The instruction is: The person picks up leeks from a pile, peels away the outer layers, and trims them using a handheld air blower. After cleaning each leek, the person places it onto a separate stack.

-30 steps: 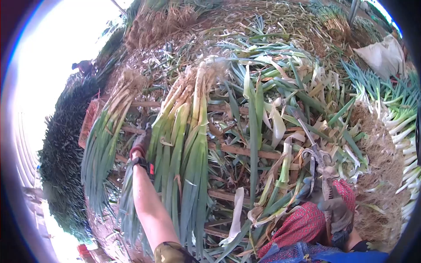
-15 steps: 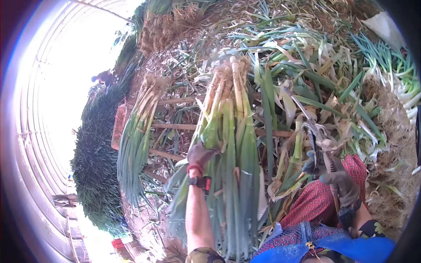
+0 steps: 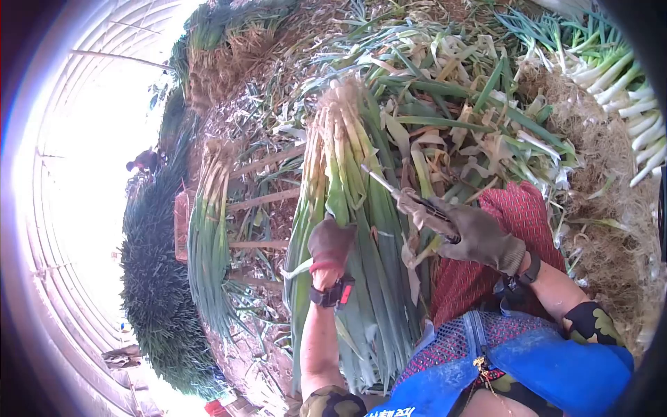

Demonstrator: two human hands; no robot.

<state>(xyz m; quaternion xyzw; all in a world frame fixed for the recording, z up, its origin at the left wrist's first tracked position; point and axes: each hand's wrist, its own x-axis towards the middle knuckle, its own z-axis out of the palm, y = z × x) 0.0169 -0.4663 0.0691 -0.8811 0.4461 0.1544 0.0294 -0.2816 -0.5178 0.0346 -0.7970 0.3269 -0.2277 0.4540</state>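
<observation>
My gloved left hand (image 3: 332, 243) is closed around the green stalks of a green onion, on top of a thick bunch of green onions (image 3: 368, 278). The roots of this bunch point away from me and its leaves hang toward me. Above the right side of the bunch, my gloved right hand (image 3: 479, 236) is wrapped round an air blow gun (image 3: 417, 208) with a thin metal nozzle. Its nozzle points up and left, overlapping the onions' pale stems in this view.
Another bunch of green onions (image 3: 210, 236) lies to the left across wooden slats (image 3: 264, 199). Stripped leaves (image 3: 451, 104) are heaped beyond. Cleaned white onions (image 3: 646, 132) lie at the far right, beside loose roots (image 3: 590, 181). A dark green pile (image 3: 163, 278) stands far left.
My right hand has moved up and left with the air blow gun, from beside my knee to over the bunch. My left hand stays at the stalks. The view has shifted right.
</observation>
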